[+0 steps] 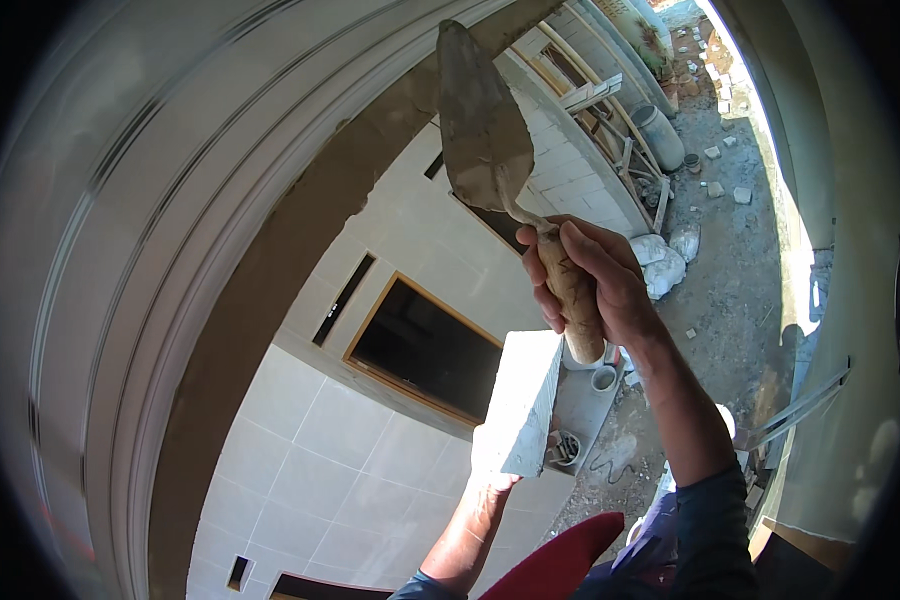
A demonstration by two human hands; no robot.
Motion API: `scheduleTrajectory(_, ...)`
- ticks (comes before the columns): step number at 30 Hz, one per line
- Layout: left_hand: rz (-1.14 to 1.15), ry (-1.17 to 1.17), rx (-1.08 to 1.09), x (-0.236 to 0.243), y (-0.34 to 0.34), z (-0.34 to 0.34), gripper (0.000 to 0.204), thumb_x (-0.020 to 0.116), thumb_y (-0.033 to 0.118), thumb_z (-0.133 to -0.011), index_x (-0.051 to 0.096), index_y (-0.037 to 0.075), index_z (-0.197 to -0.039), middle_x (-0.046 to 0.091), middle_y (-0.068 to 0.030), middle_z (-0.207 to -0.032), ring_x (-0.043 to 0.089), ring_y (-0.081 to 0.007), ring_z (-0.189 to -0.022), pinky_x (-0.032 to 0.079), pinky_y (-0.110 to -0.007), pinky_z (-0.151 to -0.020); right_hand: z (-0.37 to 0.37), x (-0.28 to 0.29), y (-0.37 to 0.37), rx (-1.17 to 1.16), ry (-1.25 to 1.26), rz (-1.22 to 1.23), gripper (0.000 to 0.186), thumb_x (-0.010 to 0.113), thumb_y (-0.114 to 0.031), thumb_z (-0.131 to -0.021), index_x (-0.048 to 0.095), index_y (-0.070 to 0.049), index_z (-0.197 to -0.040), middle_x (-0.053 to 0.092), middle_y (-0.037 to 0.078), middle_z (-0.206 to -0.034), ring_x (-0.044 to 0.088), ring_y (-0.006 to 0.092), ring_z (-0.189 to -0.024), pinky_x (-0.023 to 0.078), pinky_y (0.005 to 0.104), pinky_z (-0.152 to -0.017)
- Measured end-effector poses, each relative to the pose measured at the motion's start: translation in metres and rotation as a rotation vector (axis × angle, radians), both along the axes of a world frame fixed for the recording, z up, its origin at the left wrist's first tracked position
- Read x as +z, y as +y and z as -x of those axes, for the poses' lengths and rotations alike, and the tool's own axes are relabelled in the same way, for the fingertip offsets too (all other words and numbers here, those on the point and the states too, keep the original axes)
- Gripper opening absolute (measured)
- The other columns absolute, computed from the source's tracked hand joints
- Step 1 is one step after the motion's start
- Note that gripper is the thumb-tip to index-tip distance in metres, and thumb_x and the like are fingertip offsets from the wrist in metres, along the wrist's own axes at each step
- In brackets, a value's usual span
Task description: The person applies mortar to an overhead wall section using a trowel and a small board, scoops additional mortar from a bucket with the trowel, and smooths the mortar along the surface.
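Note:
A pointed masonry trowel [485, 125] with a worn wooden handle is raised in my right hand [615, 280], its fingers wrapped round the handle. The trowel's grey blade points up and away, close to a brown mortar band [270, 235] along the wall's upper edge. Lower down, my left hand [498, 481] supports a white block [523, 405] from its near end. Most of the left fingers are hidden by the block, which stands on end and is brightly lit.
A pale ribbed ceiling or cornice [150, 180] curves along the left. Below are a tiled wall [370, 460] and a wood-framed dark opening [425, 345]. Far down on the ground are white sacks [660, 265], a barrel [660, 138], a bucket [566, 449], leaning timbers [615, 110] and scattered block pieces [742, 196].

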State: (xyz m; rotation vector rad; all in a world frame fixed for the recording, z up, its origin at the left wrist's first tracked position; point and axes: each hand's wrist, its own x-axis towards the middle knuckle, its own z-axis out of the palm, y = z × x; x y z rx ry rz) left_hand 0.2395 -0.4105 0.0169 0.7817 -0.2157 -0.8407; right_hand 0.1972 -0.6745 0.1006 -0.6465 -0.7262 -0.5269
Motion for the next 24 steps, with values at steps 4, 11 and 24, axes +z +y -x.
scheduleTrajectory(4,-0.085,-0.01,0.036,-0.009,0.012,-0.002,0.052,0.058,0.027,-0.093,0.047,-0.005,-0.132,0.055,-0.0238,-0.115,0.057,-0.0274,-0.091,0.053,-0.034,-0.064,-0.027,0.031,0.012,0.241,0.016,-0.185,0.042,0.042,-0.039,-0.104,0.057,-0.002,-0.118,0.058,0.005,-0.083,0.057,0.0115,-0.061,0.048,0.0276,-0.047)
scheduleTrajectory(11,-0.581,-0.548,0.116,-0.031,0.047,-0.001,0.046,0.052,0.022,-0.095,0.047,-0.005,-0.132,0.056,-0.0255,-0.116,0.058,-0.0306,-0.091,0.054,-0.034,-0.062,-0.023,0.067,0.024,0.225,0.165,-0.246,0.042,0.043,-0.041,-0.103,0.054,-0.003,-0.118,0.057,0.002,-0.085,0.055,0.0077,-0.062,0.048,0.0257,-0.047)
scheduleTrajectory(24,0.022,0.145,-0.019,-0.047,0.069,-0.01,0.043,0.044,0.02,-0.1,0.045,-0.007,-0.134,0.059,-0.029,-0.118,0.065,-0.0381,-0.096,0.057,-0.043,-0.072,0.041,0.066,0.051,0.252,0.272,-0.077,0.045,0.041,-0.042,-0.103,0.054,-0.001,-0.116,0.057,0.006,-0.084,0.059,0.0105,-0.055,0.051,0.0286,-0.042)
